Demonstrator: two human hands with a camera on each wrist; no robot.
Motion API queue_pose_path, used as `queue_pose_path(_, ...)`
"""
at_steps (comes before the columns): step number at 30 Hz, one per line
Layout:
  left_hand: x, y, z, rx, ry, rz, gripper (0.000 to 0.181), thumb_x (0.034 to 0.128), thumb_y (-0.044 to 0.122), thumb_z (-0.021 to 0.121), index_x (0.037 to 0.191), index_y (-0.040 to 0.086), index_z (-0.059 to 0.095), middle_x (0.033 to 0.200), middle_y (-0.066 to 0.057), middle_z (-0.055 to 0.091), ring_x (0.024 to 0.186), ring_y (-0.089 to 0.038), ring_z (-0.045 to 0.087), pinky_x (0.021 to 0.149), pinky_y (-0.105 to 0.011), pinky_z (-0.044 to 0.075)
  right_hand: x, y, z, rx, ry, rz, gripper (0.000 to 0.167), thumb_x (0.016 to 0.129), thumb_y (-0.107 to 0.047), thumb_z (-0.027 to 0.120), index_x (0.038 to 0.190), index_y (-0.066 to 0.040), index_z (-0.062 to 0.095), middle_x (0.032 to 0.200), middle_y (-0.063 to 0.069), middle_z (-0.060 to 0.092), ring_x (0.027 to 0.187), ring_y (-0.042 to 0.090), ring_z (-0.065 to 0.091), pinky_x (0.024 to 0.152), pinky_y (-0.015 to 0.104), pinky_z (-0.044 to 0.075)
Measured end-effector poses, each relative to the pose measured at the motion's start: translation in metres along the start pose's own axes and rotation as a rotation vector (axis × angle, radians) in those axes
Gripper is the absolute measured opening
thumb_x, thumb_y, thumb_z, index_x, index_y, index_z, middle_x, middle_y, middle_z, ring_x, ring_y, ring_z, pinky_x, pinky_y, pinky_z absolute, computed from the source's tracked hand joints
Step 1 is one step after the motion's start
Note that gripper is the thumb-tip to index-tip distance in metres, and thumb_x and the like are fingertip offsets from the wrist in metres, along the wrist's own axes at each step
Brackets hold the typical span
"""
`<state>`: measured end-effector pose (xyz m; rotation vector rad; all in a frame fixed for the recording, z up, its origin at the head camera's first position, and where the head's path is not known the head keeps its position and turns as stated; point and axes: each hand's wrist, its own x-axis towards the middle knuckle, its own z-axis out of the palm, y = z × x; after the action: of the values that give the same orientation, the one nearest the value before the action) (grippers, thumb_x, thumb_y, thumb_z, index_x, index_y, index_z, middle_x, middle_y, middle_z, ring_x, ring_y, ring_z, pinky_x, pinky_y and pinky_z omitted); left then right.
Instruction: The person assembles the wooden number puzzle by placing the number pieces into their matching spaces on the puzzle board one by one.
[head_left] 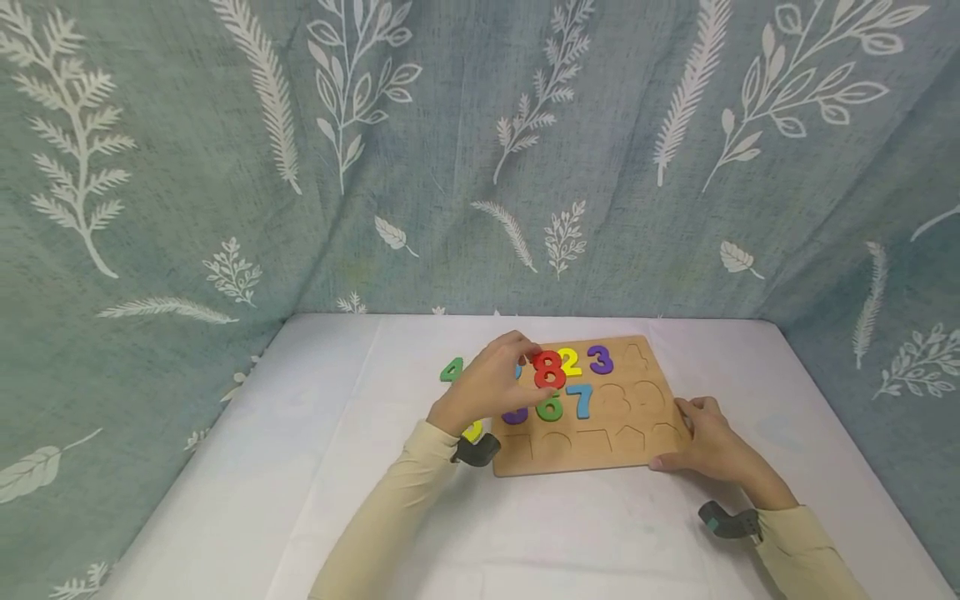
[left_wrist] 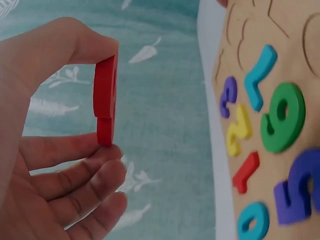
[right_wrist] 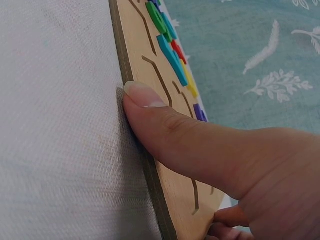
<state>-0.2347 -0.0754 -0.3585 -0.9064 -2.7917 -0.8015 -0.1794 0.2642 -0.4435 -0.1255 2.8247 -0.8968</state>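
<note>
My left hand (head_left: 483, 385) pinches a red number 8 (head_left: 550, 369) between thumb and fingers, held above the wooden number puzzle board (head_left: 558, 468). In the left wrist view the red 8 (left_wrist: 105, 100) is seen edge-on, apart from the board. My right hand (head_left: 712, 446) holds the board at its near right corner, thumb on the front edge and fingers at the right side. On the board lie a yellow 2 (head_left: 572, 362), purple 3 (head_left: 601, 360), purple 5 (head_left: 515, 416), green 6 (head_left: 550, 409), blue 7 (head_left: 581, 400), red 1 (left_wrist: 246, 172) and blue 0 (left_wrist: 253, 220).
Left of the board, a green 4 (head_left: 452, 370) lies on the white tablecloth (head_left: 360, 433). A yellow piece (head_left: 473, 431), partly hidden by my left wrist, is near the board's left edge. Leaf-patterned cloth (head_left: 450, 167) hangs behind and at both sides.
</note>
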Motion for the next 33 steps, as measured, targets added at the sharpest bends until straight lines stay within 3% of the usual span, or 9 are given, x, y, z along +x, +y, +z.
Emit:
queue_pose_path(12, 0.032, 0.010, 0.038, -0.017, -0.016, 0.050, 0.053, 0.0854, 0.041, 0.079, 0.123, 0.004, 0.072, 0.114, -0.004, 0.068, 0.107, -0.021, 0.064, 0.090, -0.028, 0.057, 0.002, 0.005, 0.004, 0.004, 0.002, 0.013, 0.131, 0.066, -0.047, 0.096, 0.149, 0.025, 0.025, 0.138, 0.041, 0.031, 0.125, 0.056, 0.046, 0.108, 0.070, 0.041)
queue_pose_path(17, 0.041, 0.016, 0.053, -0.037, -0.040, 0.016, 0.052, 0.0864, 0.043, 0.078, 0.122, 0.006, 0.072, 0.112, -0.001, 0.067, 0.105, -0.018, 0.064, 0.087, -0.022, 0.055, 0.000, 0.003, 0.002, -0.007, -0.004, 0.017, 0.129, 0.068, -0.047, 0.096, 0.150, 0.024, 0.026, 0.139, 0.041, 0.030, 0.126, 0.055, 0.045, 0.108, 0.070, 0.042)
queue_pose_path(26, 0.053, 0.019, 0.077, -0.010, -0.064, -0.036, 0.051, 0.0869, 0.047, 0.079, 0.121, 0.009, 0.072, 0.118, -0.002, 0.067, 0.107, -0.015, 0.062, 0.087, -0.024, 0.056, 0.001, 0.003, 0.003, -0.021, 0.001, 0.001, 0.128, 0.067, -0.050, 0.095, 0.148, 0.024, 0.029, 0.136, 0.040, 0.033, 0.122, 0.052, 0.048, 0.104, 0.069, 0.045)
queue_pose_path(29, 0.057, 0.018, 0.084, -0.008, -0.074, -0.041, 0.047, 0.0866, 0.046, 0.080, 0.116, 0.009, 0.074, 0.117, -0.003, 0.069, 0.104, -0.014, 0.062, 0.086, -0.023, 0.056, 0.002, 0.003, 0.002, -0.014, 0.002, -0.005, 0.128, 0.067, -0.050, 0.095, 0.148, 0.024, 0.029, 0.136, 0.040, 0.033, 0.120, 0.051, 0.048, 0.103, 0.068, 0.046)
queue_pose_path(33, 0.063, 0.018, 0.094, -0.023, -0.092, -0.047, 0.038, 0.0853, 0.043, 0.083, 0.099, 0.009, 0.073, 0.105, -0.004, 0.067, 0.089, -0.012, 0.057, 0.073, -0.018, 0.051, 0.002, 0.002, 0.001, -0.013, 0.003, -0.006, 0.129, 0.067, -0.050, 0.095, 0.148, 0.024, 0.029, 0.134, 0.039, 0.034, 0.120, 0.050, 0.048, 0.103, 0.069, 0.046)
